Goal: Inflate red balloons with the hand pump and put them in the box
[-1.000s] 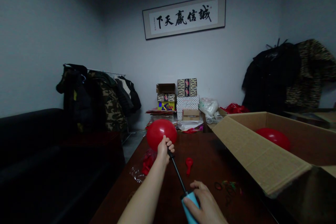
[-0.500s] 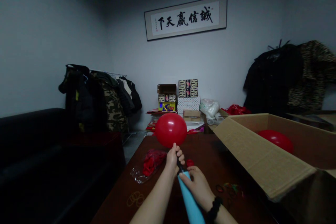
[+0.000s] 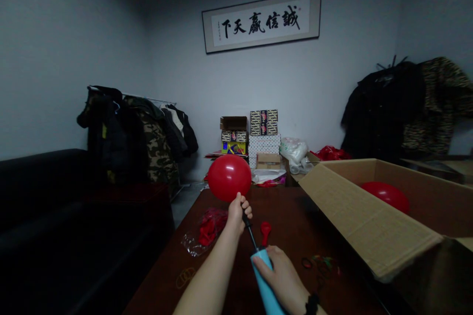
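Only text I could read: the framed calligraphy [image 3: 242, 27] on the back wall, 誠信贏天下, running right to left. Tiny column at its left end and the red seal marks were too small to make out. Striped box [image 3: 255, 123] on the far stack carried a red upright logo, letters not legible. Yellow box [image 3: 240, 148] beside that stack had print too, also unreadable. No lettering visible on the light blue pump [image 3: 264, 285].

Left hand [image 3: 239, 211] was closed around the pump's black end, right up against the inflated red balloon [image 3: 229, 177]. Balloon sat just beyond that hand, above the tabletop [image 3: 295, 221]; its neck was hidden by the fingers. Right hand [image 3: 281, 271] was wrapped around the blue barrel, rod showing between the two hands. Barrel's lower end cut off by the frame, black wristband [image 3: 312, 303] partly too.

Flat balloon [image 3: 265, 229] lay just past the right hand. Clear bag [image 3: 190, 245] with red contents left of the left hand, contents hard to separate. Pale bands [image 3: 185, 278] nearer; coloured loops [image 3: 323, 267] at right, blurry. Cardboard box [image 3: 369, 221] ran off the right edge, its flap hiding the bottom of another inflated balloon [image 3: 386, 196].
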A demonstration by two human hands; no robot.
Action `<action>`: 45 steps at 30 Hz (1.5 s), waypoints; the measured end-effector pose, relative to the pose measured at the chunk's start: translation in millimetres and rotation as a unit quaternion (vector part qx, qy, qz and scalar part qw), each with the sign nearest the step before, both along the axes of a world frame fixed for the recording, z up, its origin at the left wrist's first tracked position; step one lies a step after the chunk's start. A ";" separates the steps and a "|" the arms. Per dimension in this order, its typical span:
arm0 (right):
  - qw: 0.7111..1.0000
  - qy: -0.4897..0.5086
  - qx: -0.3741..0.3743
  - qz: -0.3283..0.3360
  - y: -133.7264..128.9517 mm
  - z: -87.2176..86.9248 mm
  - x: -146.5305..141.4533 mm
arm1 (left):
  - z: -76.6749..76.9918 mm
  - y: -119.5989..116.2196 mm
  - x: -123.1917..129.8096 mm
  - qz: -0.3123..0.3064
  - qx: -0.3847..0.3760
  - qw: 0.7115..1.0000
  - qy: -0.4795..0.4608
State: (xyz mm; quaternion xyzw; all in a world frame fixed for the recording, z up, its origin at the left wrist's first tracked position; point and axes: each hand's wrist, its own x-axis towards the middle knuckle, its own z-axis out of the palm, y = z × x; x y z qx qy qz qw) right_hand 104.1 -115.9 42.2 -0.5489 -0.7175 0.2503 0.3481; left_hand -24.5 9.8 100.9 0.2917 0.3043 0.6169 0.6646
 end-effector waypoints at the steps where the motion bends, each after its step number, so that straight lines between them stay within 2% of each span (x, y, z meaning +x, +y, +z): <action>1: 1.000 -0.012 -0.008 0.000 -3.6 -2.3 1.2 | 0.9 1.5 -3.1 0.005 -0.002 1.000 0.001; 6: 0.996 -0.078 -0.042 0.005 -19.0 -17.6 8.7 | 3.7 7.2 -20.0 0.031 0.005 0.999 -0.005; 11: 0.992 -0.119 -0.033 -0.003 -31.6 -26.8 9.1 | 4.1 10.0 -30.4 0.042 0.003 0.999 -0.012; 17: 0.992 -0.117 -0.033 0.031 -33.7 -10.0 11.0 | 7.3 6.4 -30.7 0.037 -0.005 0.998 -0.043; 22: 0.996 -0.086 -0.016 0.009 -27.7 0.3 4.2 | 6.3 -6.8 -21.0 0.011 0.006 0.999 -0.032; 28: 0.997 -0.055 0.029 -0.039 -1.4 18.7 -12.2 | -3.3 -24.9 0.7 -0.022 0.009 1.000 0.000; 33: 0.997 -0.038 0.046 -0.042 19.9 28.5 -17.8 | -2.2 -24.4 7.4 -0.037 0.004 0.999 0.028; 36: 0.998 -0.033 0.045 -0.034 20.2 24.6 -19.9 | -3.0 -21.5 5.7 -0.041 0.007 0.998 0.042; 45: 0.999 -0.041 0.013 -0.033 4.2 1.9 -16.2 | -20.0 -15.5 4.6 -0.023 -0.014 0.999 0.036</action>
